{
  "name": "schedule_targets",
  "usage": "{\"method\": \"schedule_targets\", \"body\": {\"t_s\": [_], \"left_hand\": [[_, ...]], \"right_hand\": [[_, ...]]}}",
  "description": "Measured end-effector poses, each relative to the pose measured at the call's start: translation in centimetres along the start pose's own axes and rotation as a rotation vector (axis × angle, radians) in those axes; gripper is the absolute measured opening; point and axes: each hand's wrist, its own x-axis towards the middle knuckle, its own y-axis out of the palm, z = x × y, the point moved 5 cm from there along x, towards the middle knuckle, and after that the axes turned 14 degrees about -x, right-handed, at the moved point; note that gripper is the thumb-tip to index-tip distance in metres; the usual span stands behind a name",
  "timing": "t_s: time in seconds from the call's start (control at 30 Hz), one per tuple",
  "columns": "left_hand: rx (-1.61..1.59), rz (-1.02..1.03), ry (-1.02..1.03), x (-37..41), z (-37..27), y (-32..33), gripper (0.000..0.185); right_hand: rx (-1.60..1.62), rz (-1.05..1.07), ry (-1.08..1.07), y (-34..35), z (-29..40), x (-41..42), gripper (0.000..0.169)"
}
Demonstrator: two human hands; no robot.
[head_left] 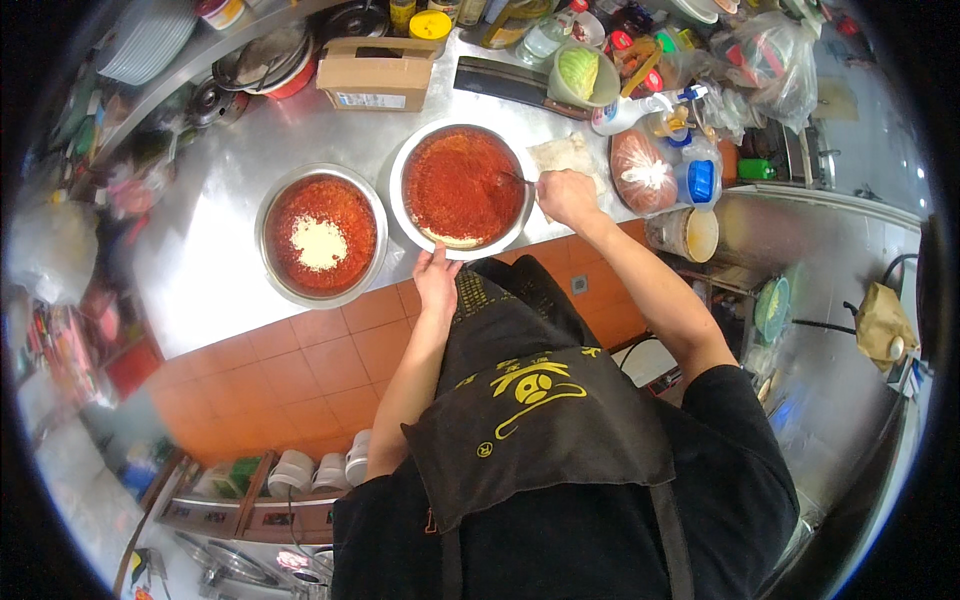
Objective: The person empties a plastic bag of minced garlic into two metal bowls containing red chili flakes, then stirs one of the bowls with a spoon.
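On the steel worktop, a metal bowl [397,217] holds a red powdery or grainy mix with pale stuff along its near edge. My left hand [437,282] grips the near rim of this bowl. Closed around the handle of a metal utensil [516,178] is my right hand [568,196], at the bowl's right rim; the utensil's tip is hidden in the red mix. To the left stands a second metal bowl [264,251], with a similar red mix [356,217] and a heap of pale granules [318,244] on top.
A cloth [571,156] lies right of the held bowl. Behind are a cardboard box [375,75], a bowl with cabbage [585,94], a spray bottle [626,112] and several glass bottles. A tied plastic bag [641,172] sits at the right edge. Stacked plates [146,41] stand upper left.
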Motion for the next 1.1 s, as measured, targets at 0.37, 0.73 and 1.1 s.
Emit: {"method": "schedule_targets", "body": {"t_s": [0.37,0.73,1.1], "left_hand": [[-0.036,0.088,-0.069,-0.9,1.8,-0.1,0.021],[0.195,0.031,0.113,0.8,-3.2,-1.2,0.026],[0.133,0.118,0.023,-0.5,-1.0,-1.3,0.028]], "right_hand": [[0.542,0.249,0.006,6.8,5.4,-1.6,0.027],[0.075,0.158,-0.074,3.5,2.9,-1.9,0.025],[0.355,0.020,0.089,1.7,5.1,-0.5,0.023]]}}
